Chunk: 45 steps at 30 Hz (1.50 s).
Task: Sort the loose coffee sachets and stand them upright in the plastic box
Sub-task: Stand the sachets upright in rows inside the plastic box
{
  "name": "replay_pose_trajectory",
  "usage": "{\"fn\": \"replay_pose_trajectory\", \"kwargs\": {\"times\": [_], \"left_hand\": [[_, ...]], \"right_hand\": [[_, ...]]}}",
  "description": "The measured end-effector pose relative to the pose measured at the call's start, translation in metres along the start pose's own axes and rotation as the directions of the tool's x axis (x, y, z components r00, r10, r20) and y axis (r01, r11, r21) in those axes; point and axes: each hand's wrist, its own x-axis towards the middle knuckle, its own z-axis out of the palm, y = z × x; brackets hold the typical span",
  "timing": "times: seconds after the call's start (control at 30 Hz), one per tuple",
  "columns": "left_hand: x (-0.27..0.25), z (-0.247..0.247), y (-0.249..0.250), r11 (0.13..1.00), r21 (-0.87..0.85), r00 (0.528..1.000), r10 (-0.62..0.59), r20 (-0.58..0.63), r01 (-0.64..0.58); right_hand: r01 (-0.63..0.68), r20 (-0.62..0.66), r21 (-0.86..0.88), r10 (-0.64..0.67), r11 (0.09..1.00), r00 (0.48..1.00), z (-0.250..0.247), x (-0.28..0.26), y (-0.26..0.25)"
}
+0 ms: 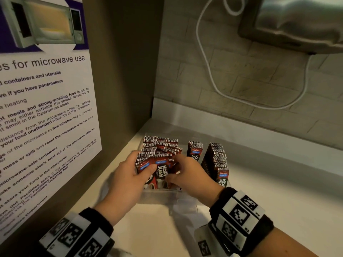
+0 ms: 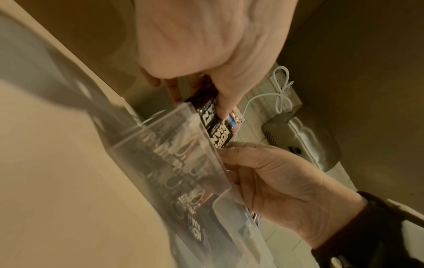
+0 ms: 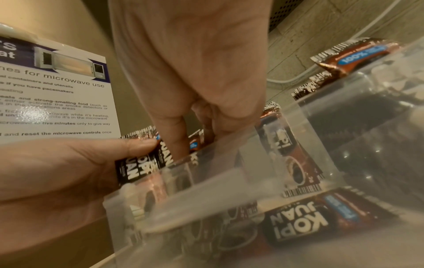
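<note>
While the left hand (image 1: 128, 175) reaches in from the near left corner of the clear plastic box (image 1: 167, 196), its thumb lies across the front of a bundle of coffee sachets (image 1: 148, 164) and its fingers curl behind them, so the bundle is gripped upright at the box's left end. To the left of that hand, a microwave-use poster (image 1: 44, 112) hangs on the side wall. Just beyond its fingertips, further sachets stand packed and partly jumbled in the left compartment, barcode edges up.

Just right of the left thumb, a sachet reading KOPI JUAN (image 1: 161, 171) faces forward between the two hands. The right hand (image 1: 189, 173) comes down on the other side of it with fingers curled into the sachets; the right wrist view shows its fingers (image 3: 179, 137) dipping down inside the box wall among the packets, though exactly which ones it pinches I cannot tell.

Beyond the right hand's knuckles, a short upright stack (image 1: 194, 152) stands in the middle compartment. To the right of that hand, a longer row (image 1: 218, 162) leans in the right-hand compartment. The box rests on a pale counter (image 1: 278, 191). Above and behind the right hand, a white cable (image 1: 209, 75) loops down the tiled wall beneath a metal appliance (image 1: 297, 23).
</note>
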Motion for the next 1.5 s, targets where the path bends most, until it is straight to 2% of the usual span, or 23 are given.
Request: {"fn": "replay_pose_trajectory", "kwargs": {"times": [0.2,0.33,0.47,0.6,0.7,0.87,1.03,1.27,1.5], "left_hand": [[0.004,-0.004,0.017,0.979,-0.201,0.999,0.014,-0.031,-0.02],[0.011,-0.008,0.023,0.961,-0.274,0.997,0.004,-0.072,-0.024],[0.018,-0.014,0.027,0.916,-0.402,0.987,-0.079,-0.141,0.016],[0.016,-0.02,0.026,0.857,-0.502,0.979,-0.184,-0.088,0.116],[0.012,-0.022,0.018,0.821,-0.533,0.964,-0.263,-0.036,0.205],[0.007,-0.022,0.012,0.753,-0.586,0.943,-0.328,0.063,0.301],[0.007,-0.021,0.015,0.74,-0.584,0.936,-0.335,0.111,0.334],[0.006,-0.02,0.015,0.753,-0.572,0.941,-0.318,0.119,0.327],[0.005,-0.019,0.018,0.751,-0.586,0.948,-0.298,0.111,0.304]], "right_hand": [[-0.018,-0.003,-0.021,0.018,1.0,1.0,0.003,0.0,-0.003],[-0.03,-0.007,-0.046,0.03,0.999,1.0,0.004,0.0,-0.003],[-0.02,-0.019,-0.116,0.018,0.993,1.0,0.001,-0.002,0.002],[-0.015,-0.055,-0.179,0.005,0.984,0.998,0.0,-0.003,0.004],[-0.043,-0.075,-0.23,0.026,0.972,0.997,0.004,-0.001,0.004],[-0.121,-0.056,-0.191,0.113,0.974,0.992,0.014,0.005,0.005],[-0.084,-0.015,-0.162,0.082,0.983,0.996,0.015,0.011,-0.002],[0.039,0.056,-0.238,-0.026,0.97,0.998,0.02,0.01,-0.014],[0.019,0.073,-0.252,-0.001,0.968,0.997,0.013,0.005,-0.013]]}}
